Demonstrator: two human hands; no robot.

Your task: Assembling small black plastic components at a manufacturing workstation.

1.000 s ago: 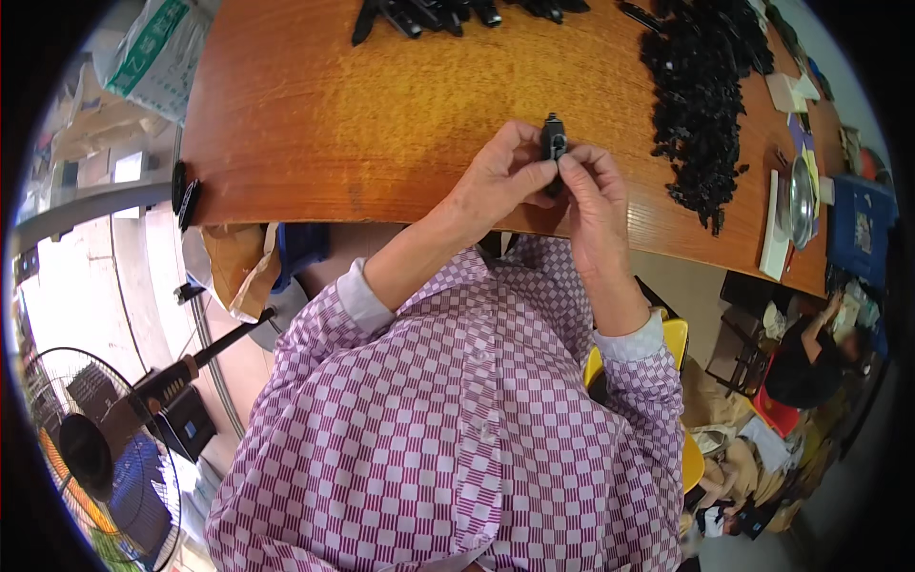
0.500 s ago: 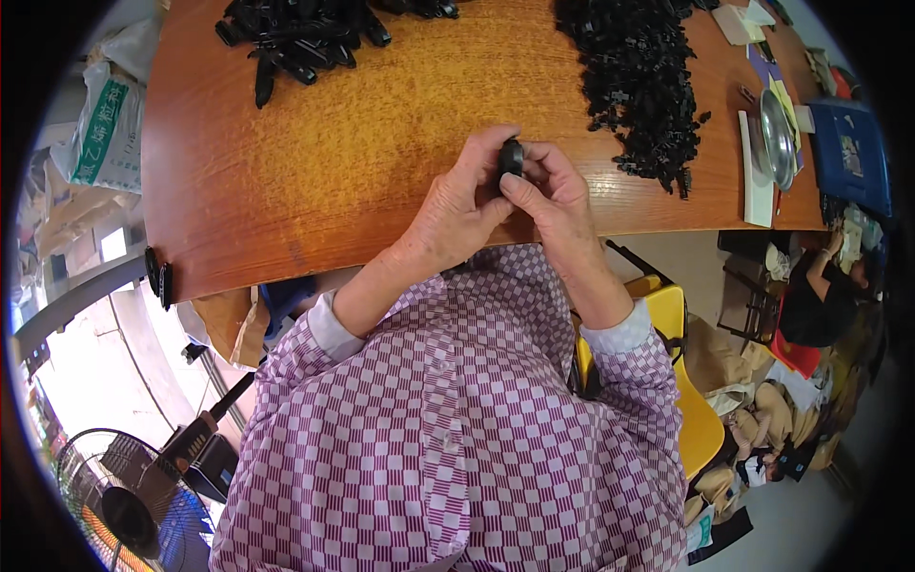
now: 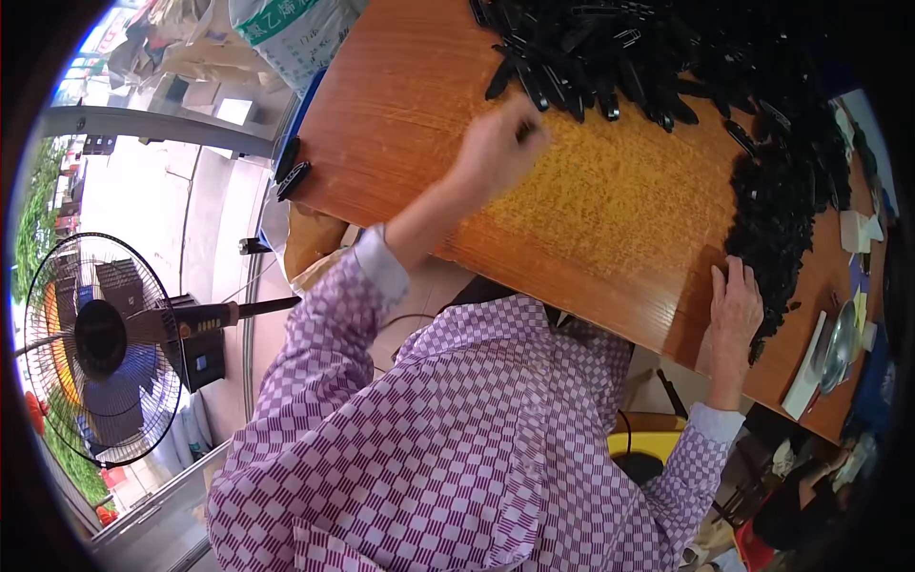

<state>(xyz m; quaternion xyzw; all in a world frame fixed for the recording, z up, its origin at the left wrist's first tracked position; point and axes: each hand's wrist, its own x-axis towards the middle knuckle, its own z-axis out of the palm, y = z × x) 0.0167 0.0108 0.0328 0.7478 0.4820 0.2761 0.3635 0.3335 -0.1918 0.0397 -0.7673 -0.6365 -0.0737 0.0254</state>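
Blurred by motion, my left hand is over the table with its fingers curled. A dark patch shows between them; what it is cannot be made out. Just beyond lies a heap of long, narrow, glossy black plastic pieces. My right hand lies at the near edge of a pile of small black plastic parts, its fingers stretched forward and somewhat apart. No held piece shows in it.
The brown wooden table has a worn yellow patch. Two black pieces lie at its left corner. A metal bowl and a white strip are at right. A fan stands left, a yellow chair below the table.
My hands have parted from around a black oval piece. The left has moved left toward the long pieces, the right over to the small parts. The view has turned left.
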